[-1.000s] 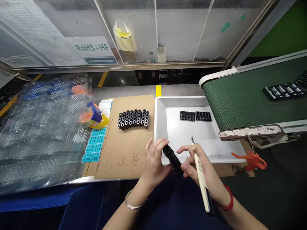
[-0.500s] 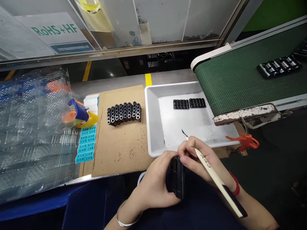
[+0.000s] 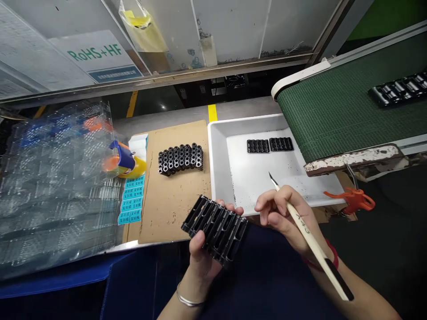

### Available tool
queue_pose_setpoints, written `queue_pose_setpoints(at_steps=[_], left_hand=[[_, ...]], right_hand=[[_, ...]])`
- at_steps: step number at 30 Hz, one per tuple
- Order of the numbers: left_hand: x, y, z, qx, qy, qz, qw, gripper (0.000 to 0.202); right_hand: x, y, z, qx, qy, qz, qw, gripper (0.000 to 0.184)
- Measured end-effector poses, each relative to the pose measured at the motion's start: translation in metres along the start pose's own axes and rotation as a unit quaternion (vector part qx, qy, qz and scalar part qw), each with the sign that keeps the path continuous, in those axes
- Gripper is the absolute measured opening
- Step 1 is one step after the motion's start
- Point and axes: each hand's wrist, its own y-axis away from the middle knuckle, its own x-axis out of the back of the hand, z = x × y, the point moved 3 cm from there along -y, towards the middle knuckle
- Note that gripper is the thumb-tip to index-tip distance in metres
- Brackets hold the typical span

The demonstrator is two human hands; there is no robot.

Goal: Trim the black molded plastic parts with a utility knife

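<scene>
now that the right hand [image 3: 291,218], gripping a knife [image 3: 314,243], has withdrawn, the left hand [image 3: 201,265] holds the black part [image 3: 218,229].

Black part [image 3: 218,230] in left grip [image 3: 204,268]

Left hand [image 3: 204,269]: seen bare. Silver-coloured bangle [image 3: 189,303] worn at left wrist; slim, rounded, light reflected along surface; whether single or doubled, cannot be told. Right hand [image 3: 290,212]: likewise bare. Red band [image 3: 334,255] worn at right wrist; narrow, partly hidden, material not resolved. Forearms [image 3: 362,289] seen uncovered to frame edge. Dark navy garment [image 3: 263,262] worn on body; plain, detail lost in shadow, cut not discernible.
</scene>
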Motion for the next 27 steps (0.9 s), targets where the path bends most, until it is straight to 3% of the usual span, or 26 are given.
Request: queue_pose_setpoints(at_steps=[3, 7, 12, 17, 22, 24, 27], left_hand=[[-0.004, -0.002, -0.005, 0.029, 0.088, 0.001, 0.996, 0.044], [-0.009, -0.001, -0.015, 0.067, 0.157, -0.025, 0.985, 0.043], [-0.010, 0.003, -0.022, 0.083, 0.152, -0.026, 0.985, 0.040], [-0.002, 0.005, -0.026, 0.081, 0.023, 0.031, 0.996, 0.047], [-0.004, 0.010, -0.022, 0.097, -0.108, -0.044, 0.988, 0.069], [-0.006, 0.013, -0.019, 0.094, -0.161, -0.051, 0.981, 0.075], [-0.008, 0.014, -0.007, -0.032, -0.321, -0.061, 0.945, 0.064]], right_hand=[[-0.005, 0.005, 0.004, -0.011, -0.063, -0.046, 0.997, 0.025], [-0.012, 0.007, 0.008, -0.013, -0.114, -0.048, 0.992, 0.027], [-0.012, 0.007, 0.013, -0.023, -0.145, -0.049, 0.988, 0.029], [-0.006, 0.008, 0.013, -0.034, -0.144, -0.050, 0.988, 0.035], [0.004, 0.009, 0.010, -0.033, -0.145, -0.063, 0.987, 0.033], [0.010, 0.007, 0.009, -0.025, -0.116, -0.028, 0.993, 0.025], [0.020, 0.004, 0.002, 0.018, -0.059, 0.085, 0.994, 0.013]])
